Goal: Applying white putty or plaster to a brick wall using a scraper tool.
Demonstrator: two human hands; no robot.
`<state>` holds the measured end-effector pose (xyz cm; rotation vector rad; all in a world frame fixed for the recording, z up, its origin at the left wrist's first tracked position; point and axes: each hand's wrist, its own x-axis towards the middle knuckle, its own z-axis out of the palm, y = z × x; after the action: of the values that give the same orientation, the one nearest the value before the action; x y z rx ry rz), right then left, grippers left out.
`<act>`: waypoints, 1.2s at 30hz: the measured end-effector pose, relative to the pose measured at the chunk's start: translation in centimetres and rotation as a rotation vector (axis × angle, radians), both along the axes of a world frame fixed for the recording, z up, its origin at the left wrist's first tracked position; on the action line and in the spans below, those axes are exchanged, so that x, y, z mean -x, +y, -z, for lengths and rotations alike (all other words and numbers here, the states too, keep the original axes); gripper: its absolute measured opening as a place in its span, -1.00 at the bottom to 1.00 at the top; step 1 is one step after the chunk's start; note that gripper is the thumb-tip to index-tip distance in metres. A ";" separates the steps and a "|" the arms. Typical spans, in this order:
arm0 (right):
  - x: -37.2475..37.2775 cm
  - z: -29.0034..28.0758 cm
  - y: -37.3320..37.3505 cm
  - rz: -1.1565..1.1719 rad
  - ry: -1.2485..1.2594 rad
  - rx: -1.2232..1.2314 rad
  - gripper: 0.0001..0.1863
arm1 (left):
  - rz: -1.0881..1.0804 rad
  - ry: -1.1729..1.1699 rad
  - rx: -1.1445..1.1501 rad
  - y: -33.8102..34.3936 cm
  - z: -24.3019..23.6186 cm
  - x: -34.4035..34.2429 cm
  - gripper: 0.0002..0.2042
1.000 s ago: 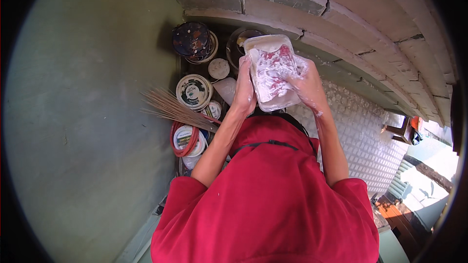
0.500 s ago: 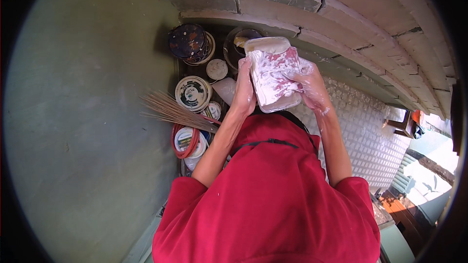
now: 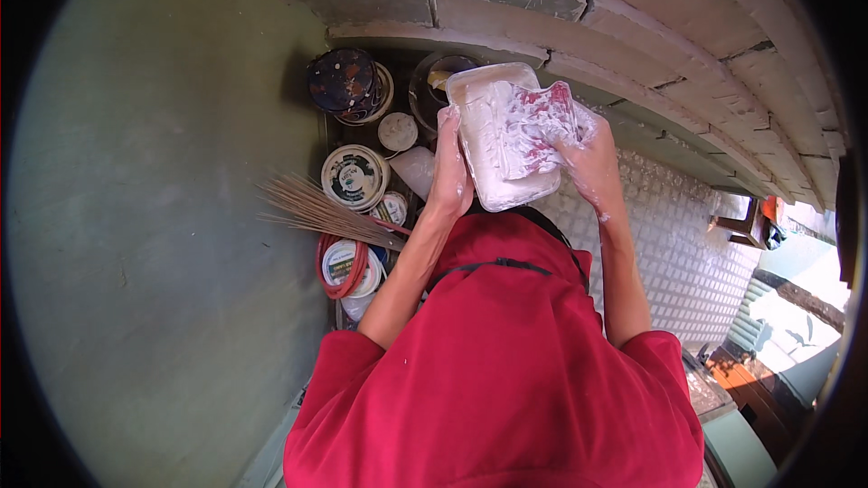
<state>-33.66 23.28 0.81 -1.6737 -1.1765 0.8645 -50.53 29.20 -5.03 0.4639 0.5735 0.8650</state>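
My left hand [image 3: 449,165] grips the left side of a white rectangular plastic tub [image 3: 488,77], held up in front of my body. White paste coats the inside of the tub. In my right hand [image 3: 594,163] is a thin, flat red piece [image 3: 549,107], heavily smeared with the paste; whether it is stiff or cloth-like I cannot tell. The piece lies over the right part of the tub. White smears mark both hands, most of all the right fingers.
Left of the tub stand a dark stained bucket [image 3: 344,81], several lidded tubs [image 3: 354,178] and a coil of red hose [image 3: 336,282]. A stick broom [image 3: 324,208] lies across them. A green wall [image 3: 172,181] borders the left, a block wall [image 3: 506,23] the far side. Patterned flooring [image 3: 674,253] stretches right.
My right hand has drawn the red piece to the right, baring the paste-coated left part of the tub. The left hand keeps its grip.
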 end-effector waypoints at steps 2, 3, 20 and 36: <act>0.2 0.4 0.0 0.041 0.035 -0.045 -0.72 | 0.006 -0.004 0.002 -0.1 0.0 -0.2 -0.70; 0.1 0.6 0.0 0.042 0.034 -0.044 -0.72 | 0.001 0.002 -0.006 -0.2 0.3 -0.2 -0.71; 1.0 1.7 0.2 0.039 0.148 -0.034 -0.73 | -0.014 -0.023 0.035 -0.4 1.0 0.3 -0.73; 1.9 4.1 1.0 -0.003 0.463 0.036 -0.79 | -0.016 0.092 -0.045 -0.2 2.0 0.0 -0.74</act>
<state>-35.55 24.30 -3.33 -1.3954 -0.8478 1.2022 -50.50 28.99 -6.99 0.5429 0.6439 0.8761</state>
